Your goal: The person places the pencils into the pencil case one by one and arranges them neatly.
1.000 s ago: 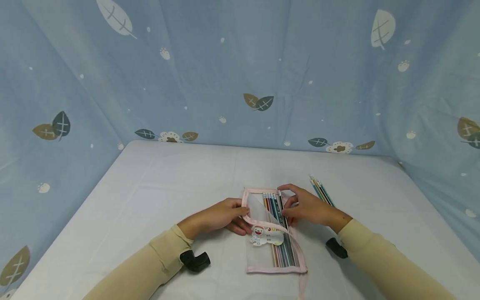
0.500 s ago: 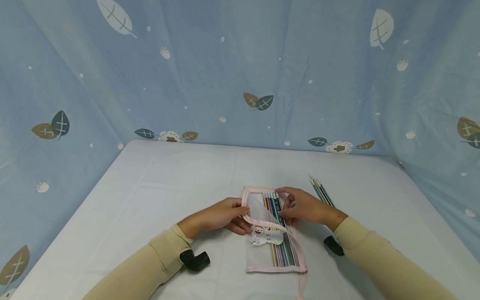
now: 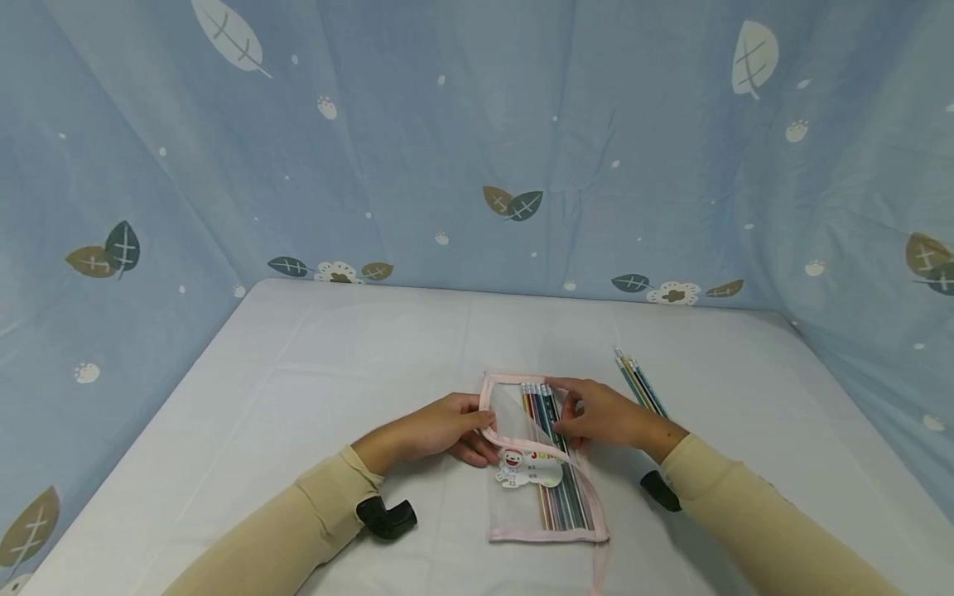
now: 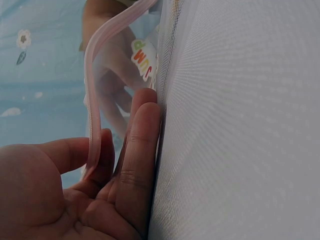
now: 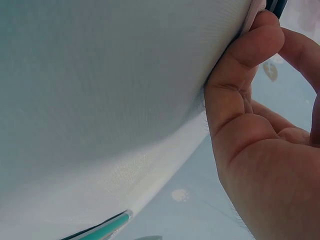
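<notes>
A see-through pencil case [image 3: 547, 536] with pink trim lies on the white table, its front flap peeled back. Several pencils [image 3: 538, 401] lie side by side in its right half, eraser ends away from me. My left hand [image 3: 436, 430] pinches the flap's pink trim [image 4: 93, 100] between thumb and finger, other fingers stretched below it. At the case's right edge, my right hand [image 3: 611, 416] holds the outermost dark pencil, index finger at its far end and thumb along its side. Its curled fingers [image 5: 225, 105] rest by the pink border, partly hiding the pencil.
More loose pencils [image 3: 639, 382] lie on the table beyond the right wrist, partly covered by the forearm. A white cartoon label [image 3: 531, 469] shows on the case's front. Blue leaf-print cloth [image 3: 417, 165] hangs around the table [image 3: 335, 339] at the back and sides.
My right hand has shifted slightly left and toward me, and the outermost dark pencil now lies close against the others. My left hand stays on the flap.
</notes>
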A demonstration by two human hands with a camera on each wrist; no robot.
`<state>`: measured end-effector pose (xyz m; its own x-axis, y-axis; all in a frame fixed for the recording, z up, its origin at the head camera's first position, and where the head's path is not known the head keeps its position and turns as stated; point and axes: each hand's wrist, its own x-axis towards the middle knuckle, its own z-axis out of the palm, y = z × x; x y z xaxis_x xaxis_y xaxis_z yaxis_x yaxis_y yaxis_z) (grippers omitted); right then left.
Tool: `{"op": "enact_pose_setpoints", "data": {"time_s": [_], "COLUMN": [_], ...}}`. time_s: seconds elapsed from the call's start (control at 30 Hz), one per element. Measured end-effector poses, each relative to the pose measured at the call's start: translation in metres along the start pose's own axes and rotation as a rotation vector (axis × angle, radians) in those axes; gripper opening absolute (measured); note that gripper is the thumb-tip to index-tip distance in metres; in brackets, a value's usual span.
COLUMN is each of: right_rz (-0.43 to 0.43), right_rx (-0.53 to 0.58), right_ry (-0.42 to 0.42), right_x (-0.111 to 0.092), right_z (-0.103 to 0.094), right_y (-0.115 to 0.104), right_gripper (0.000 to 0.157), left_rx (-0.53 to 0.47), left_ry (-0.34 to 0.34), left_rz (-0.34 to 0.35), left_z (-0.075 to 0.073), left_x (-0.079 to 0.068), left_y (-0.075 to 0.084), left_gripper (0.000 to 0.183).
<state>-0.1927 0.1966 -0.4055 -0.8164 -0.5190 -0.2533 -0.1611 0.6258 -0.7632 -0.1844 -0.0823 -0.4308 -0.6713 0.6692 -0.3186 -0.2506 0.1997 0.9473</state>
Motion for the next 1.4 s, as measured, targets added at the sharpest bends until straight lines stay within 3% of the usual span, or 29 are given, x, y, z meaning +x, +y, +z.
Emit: {"op": "enact_pose_setpoints", "data": {"time_s": [0.47, 0.6, 0.9, 1.2, 1.4], "right_rz": [-0.013, -0.027, -0.031, -0.081, -0.092], "right_rx": [-0.016, -0.004, 0.004, -0.152, -0.158], "right_ry": [0.011, 0.043, 0.205, 0.457, 0.546], "right_x": [-0.004, -0.008, -0.019, -0.038, -0.048], "right_z": [0.001, -0.001, -0.01, -0.024, -0.032], "right_y": [-0.001, 0.002, -0.001, 0.001, 0.006], "right_gripper": [0.073, 0.067, 0.038, 0.031, 0.03], "left_rx": [-0.006, -0.009, -0.014, -0.007, -0.007], "left_ry": [-0.011, -0.018, -0.005, -0.005, -0.013], "left_rz": [0.012, 0.014, 0.008, 0.012, 0.018], "left_z": [0.0, 0.0, -0.001, -0.002, -0.003], "left_x": [0.0, 0.001, 0.0, -0.001, 0.0], "left_y": [-0.001, 0.0, -0.001, -0.002, -0.003], "left_gripper": [0.031, 0.032, 0.031, 0.03, 0.03]}}
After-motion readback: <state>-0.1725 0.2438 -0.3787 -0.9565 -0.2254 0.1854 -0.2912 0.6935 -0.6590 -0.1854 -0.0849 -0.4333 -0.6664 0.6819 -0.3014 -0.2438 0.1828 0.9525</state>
